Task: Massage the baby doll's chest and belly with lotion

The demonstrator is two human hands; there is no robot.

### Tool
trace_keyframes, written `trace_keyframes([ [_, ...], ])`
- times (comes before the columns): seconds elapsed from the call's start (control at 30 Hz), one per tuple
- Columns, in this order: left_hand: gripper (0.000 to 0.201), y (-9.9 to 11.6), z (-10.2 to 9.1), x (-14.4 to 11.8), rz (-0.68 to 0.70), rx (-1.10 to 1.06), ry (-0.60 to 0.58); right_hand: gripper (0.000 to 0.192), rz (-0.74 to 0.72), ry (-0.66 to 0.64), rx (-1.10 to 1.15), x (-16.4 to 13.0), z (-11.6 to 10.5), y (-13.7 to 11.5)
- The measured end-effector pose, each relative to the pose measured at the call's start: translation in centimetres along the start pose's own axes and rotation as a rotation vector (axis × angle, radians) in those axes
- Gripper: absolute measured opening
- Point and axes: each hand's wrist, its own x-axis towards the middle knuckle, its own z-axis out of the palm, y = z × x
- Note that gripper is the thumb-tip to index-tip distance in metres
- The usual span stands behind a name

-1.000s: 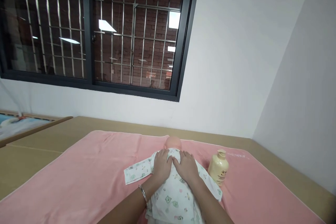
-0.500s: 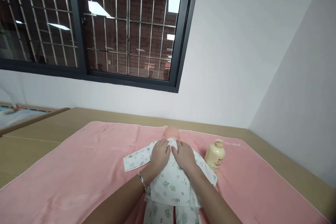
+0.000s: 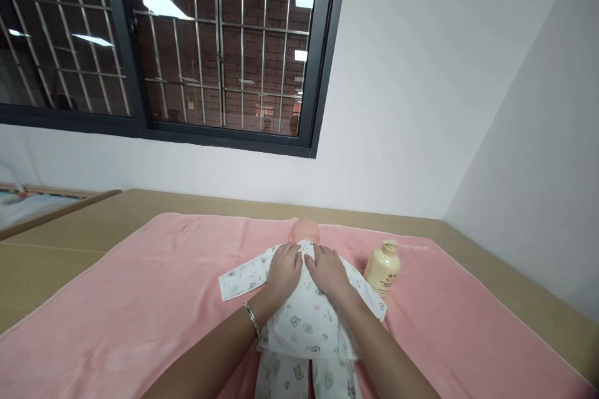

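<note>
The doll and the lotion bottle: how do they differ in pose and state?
The doll lies flat; the lotion bottle stands upright. Both hands, left hand and right hand, rest on the doll; nothing touches the bottle. Both are on the pink towel.

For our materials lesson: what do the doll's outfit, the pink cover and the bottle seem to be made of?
Doll's outfit: soft printed cotton-like cloth, creased under both hands.
Pink cover: matte, fuzzy towelling, probably.
Bottle: smooth cream plastic, slightly glossy.
</note>
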Motion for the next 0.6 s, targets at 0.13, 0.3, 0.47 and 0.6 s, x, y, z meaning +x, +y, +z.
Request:
trace_keyframes([
  [0.13, 0.028, -0.2, 0.2, -0.2, -0.083, 0.009, 0.015, 0.049, 0.091, 0.039, -0.085, -0.3, 0.2, -0.9],
  [0.3, 0.035, -0.5, 0.3, 0.2, -0.11, 0.007, -0.029, 0.051, 0.008, 0.006, 0.041, 0.5, 0.6, 0.6],
  [0.47, 0.03, 0.1, -0.2, 0.4, 0.009, 0.021, -0.04, 0.05, 0.006, 0.005, -0.019, 0.2, 0.3, 0.1],
  [0.6, 0.026, 0.5, -0.4, 0.1, -0.034, 0.1, -0.047, 0.049, 0.051, 0.048, -0.102, -0.4, 0.3, -1.0],
])
